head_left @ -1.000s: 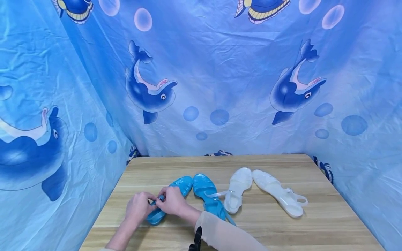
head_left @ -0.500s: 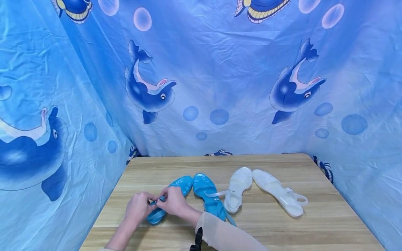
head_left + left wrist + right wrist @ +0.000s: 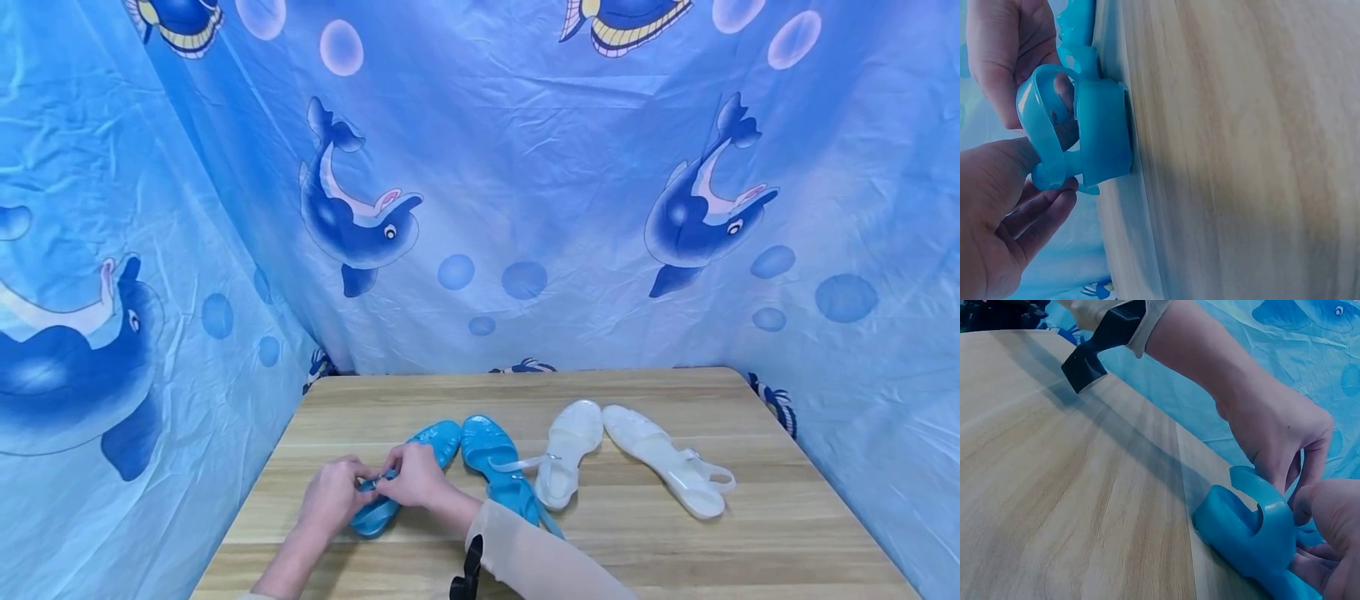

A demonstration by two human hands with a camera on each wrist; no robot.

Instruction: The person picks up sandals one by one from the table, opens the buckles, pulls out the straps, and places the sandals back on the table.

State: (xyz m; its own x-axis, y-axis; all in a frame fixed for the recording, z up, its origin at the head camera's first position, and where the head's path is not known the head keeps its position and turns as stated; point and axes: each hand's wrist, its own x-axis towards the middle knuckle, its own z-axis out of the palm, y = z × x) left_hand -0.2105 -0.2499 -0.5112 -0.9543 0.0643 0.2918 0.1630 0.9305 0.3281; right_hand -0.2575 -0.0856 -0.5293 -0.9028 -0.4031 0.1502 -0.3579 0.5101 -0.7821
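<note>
Bright, even light is filling the head view, apparently falling from above; folds in the blue cloth (image 3: 510, 150) beyond the far edge of the tabletop (image 3: 750, 558) are catching pale streaks before me. A faint shadow is darkening the near edge beside the left forearm (image 3: 288, 560). Both wrist views are looking dimmer. In the right, a long soft shadow is following the tabletop's edge below that forearm; in the left, wood grain is blurring and the blue sandal (image 3: 1105, 131) is gleaming.
</note>
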